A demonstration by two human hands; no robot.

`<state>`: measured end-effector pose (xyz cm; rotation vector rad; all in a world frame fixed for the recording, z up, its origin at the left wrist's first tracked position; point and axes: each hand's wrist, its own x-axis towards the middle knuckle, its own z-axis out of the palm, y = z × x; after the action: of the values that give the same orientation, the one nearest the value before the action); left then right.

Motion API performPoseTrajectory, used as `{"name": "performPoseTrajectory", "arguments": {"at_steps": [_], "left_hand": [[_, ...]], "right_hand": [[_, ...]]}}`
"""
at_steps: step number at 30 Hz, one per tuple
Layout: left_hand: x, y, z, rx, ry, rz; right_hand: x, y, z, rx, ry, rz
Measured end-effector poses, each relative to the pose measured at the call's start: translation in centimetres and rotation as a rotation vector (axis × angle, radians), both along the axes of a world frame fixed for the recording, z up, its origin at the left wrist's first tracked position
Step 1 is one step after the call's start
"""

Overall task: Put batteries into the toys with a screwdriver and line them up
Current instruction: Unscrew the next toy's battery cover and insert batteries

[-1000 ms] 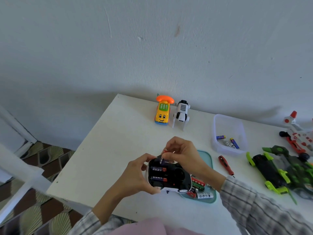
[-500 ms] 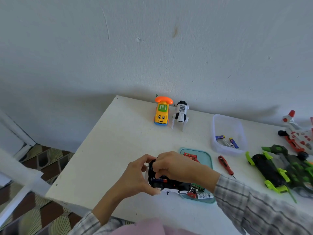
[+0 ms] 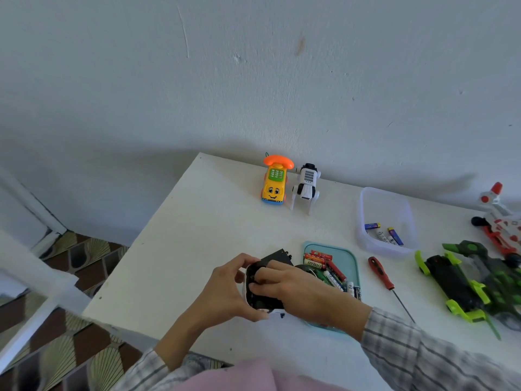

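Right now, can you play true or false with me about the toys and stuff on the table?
1. The red screwdriver is in a hand. False: it lies on the white table, right of the teal tray.
2. Both hands are on the white toy car. True: the left hand holds it and the right hand covers its underside.
3. The clear tub holds batteries. True.
4. The yellow phone toy stands alone. False: the white robot dog stands beside it.
5. The green racing car is upside down. True.
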<state>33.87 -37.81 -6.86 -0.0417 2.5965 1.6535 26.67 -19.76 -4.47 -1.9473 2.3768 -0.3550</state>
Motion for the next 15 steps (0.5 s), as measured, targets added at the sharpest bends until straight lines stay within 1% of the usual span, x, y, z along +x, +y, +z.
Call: {"name": "performPoseTrajectory", "arguments": {"at_steps": [5,6,8,10,11,12,13,14,15], "left_hand": [[0.1,-0.1,-0.2,-0.007,-0.009,-0.001],[0.2,-0.2,-0.2,-0.007,-0.013,0.002],[0.2,-0.3,-0.4,0.007,-0.018,0.018],[0.2,-0.3,-0.4,0.007,-0.017,0.02],[0.2,-0.2,-0.4,-0.001,-0.016,0.014],[0.1,-0.1,-0.4,-0.011,-0.015,0.005],[0.1,-0.1,-0.4,-0.019,-0.016,-0.001],[0.1,-0.1,-0.5,-0.022,-0.017,-0.004],[0.1,-0.1,-0.5,-0.019,-0.018,-0.003]], "right_hand": [[0.4,0.1,-0.6,-0.016,-0.095,-0.095],[0.2,0.0,-0.3,-0.021,-0.145,-0.134],[-0.4,-0.1,0.7,-0.054,-0.349,-0.273],[-1.6,-0.1,1.8,-0.195,-0.549,-0.432],[-2.5,-0.1,1.9,-0.283,-0.577,-0.503],[-3.6,-0.2,1.9,-0.33,-0.563,-0.555],[-4.7,-0.2,1.6,-0.318,-0.53,-0.582],[-5.7,-0.3,1.3,-0.24,-0.491,-0.583],[-6.5,-0.3,0.8,-0.109,-0.452,-0.566]]}}
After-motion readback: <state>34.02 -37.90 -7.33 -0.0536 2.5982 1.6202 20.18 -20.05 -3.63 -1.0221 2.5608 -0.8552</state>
